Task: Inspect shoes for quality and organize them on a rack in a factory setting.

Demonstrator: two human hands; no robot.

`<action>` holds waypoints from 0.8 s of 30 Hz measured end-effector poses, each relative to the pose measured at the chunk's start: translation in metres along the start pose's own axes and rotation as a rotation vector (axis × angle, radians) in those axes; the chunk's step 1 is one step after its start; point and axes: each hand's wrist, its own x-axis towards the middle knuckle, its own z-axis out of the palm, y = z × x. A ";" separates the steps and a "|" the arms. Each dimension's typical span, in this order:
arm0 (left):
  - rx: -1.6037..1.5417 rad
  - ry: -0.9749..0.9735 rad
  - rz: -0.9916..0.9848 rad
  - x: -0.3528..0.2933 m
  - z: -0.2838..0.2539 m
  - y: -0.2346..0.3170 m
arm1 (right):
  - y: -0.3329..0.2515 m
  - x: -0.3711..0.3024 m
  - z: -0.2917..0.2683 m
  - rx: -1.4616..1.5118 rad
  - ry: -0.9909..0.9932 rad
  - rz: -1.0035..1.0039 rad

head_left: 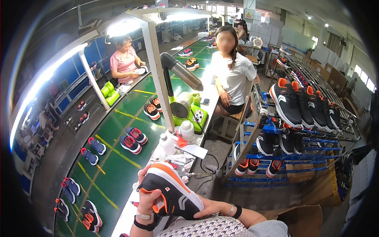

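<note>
A black sneaker (171,195) with orange lining and a white-and-orange sole is held up in front of me, sole turned up and away. My left hand (147,199) grips it near the orange collar opening, thumb on the upper. At its other end, my right hand (211,208) closes round the shoe's lower right side. Just beyond the shoe, the white bench strip (156,152) carries a white bottle (167,144), a rounder white container (186,130) and crumpled material. Parts of the fingers behind the shoe are hidden.
A green conveyor (114,134) with several pairs of shoes runs along my left. A lime-green machine (191,114) stands ahead beside a white post (156,71). The shoe rack (292,158) fills the right. One person (233,67) sits ahead; another (124,65) works across the belt.
</note>
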 end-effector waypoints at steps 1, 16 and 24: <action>0.005 0.005 -0.002 -0.002 -0.002 -0.001 | 0.000 -0.001 0.001 -0.030 0.000 0.007; 0.116 0.030 -0.020 0.000 -0.015 -0.009 | 0.002 0.007 -0.015 -0.084 0.078 -0.054; 0.136 -0.037 -0.126 0.009 0.001 -0.012 | -0.052 0.029 -0.015 -0.023 0.214 -0.285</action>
